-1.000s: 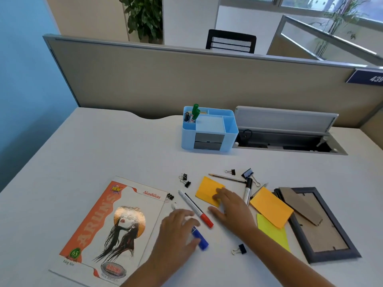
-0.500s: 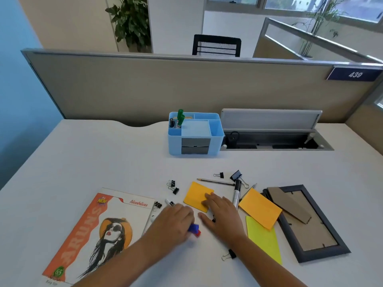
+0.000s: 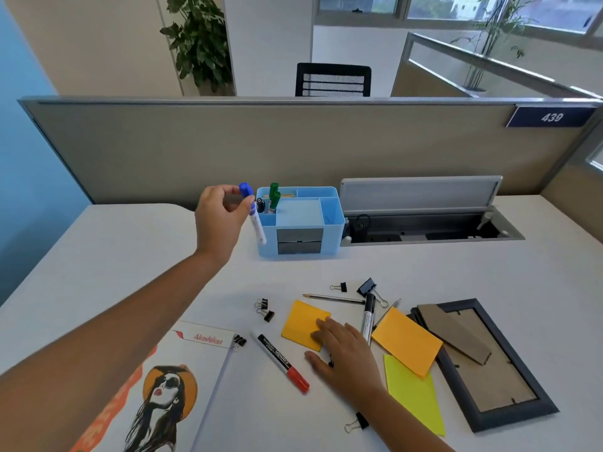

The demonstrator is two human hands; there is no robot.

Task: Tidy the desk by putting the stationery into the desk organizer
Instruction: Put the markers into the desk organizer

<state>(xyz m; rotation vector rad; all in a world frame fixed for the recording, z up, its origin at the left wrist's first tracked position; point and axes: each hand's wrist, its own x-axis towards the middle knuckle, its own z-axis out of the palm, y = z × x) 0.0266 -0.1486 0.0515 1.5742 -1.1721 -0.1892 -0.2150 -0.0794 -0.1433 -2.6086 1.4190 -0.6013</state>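
Observation:
My left hand (image 3: 219,220) holds a blue-capped white marker (image 3: 254,214) nearly upright, cap up, just left of the light blue desk organizer (image 3: 300,238). Green markers (image 3: 274,197) stand in the organizer's left rear compartment. My right hand (image 3: 342,350) lies flat on the desk, fingers resting on an orange sticky pad (image 3: 301,322). A red-capped marker (image 3: 283,362), a black marker (image 3: 368,316), a pencil (image 3: 332,298) and several black binder clips (image 3: 265,309) lie loose on the white desk (image 3: 114,256).
An orange-covered notebook (image 3: 169,386) lies at the near left. A second orange pad (image 3: 408,342), a yellow pad (image 3: 414,393) and a dark picture frame (image 3: 528,373) lying face down sit at the right. An open cable tray (image 3: 424,223) is beside the organizer. A beige partition (image 3: 293,145) backs the desk.
My left hand picked the blue-capped marker up from the desk and carried it forward to the organizer's left side. My right hand stayed on the orange pad.

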